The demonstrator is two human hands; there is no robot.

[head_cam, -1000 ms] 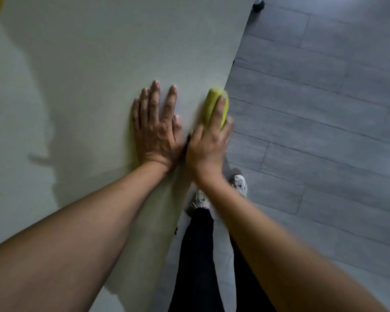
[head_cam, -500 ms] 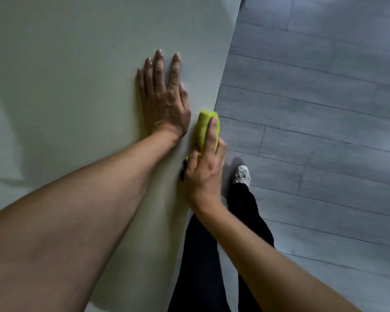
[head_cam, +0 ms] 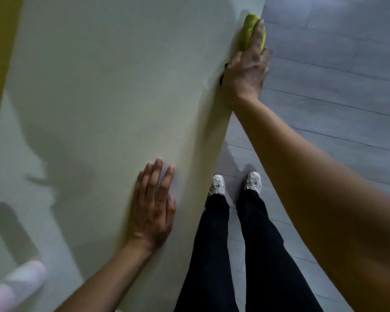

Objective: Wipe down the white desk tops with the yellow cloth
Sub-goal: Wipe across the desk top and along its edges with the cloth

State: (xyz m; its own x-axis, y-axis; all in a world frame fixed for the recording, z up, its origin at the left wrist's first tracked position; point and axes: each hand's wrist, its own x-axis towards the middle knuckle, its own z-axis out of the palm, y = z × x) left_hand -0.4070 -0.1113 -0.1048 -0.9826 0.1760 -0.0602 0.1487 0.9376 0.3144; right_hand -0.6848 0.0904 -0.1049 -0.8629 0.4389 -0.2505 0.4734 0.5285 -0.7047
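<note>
The bunched yellow-green cloth is pressed against the right-hand edge of the smooth white counter, far up the frame, where the top meets the grey plank floor. It is held under the right hand, whose fingers are laid over it and curled round its outer side; part of the cloth is hidden beneath them. The cloth's long axis is seen to run along the counter edge, in line with the outstretched right forearm. The left hand is rested flat on the counter, well apart from the cloth and nearer the body, its fingers straight and together, with nothing held. The right hand is therefore the one placed for the wipe, and the next stroke is judged to follow that edge. No containers are shown. A blurred pale pink object is seen at the lower left; what it is cannot be told.
</note>
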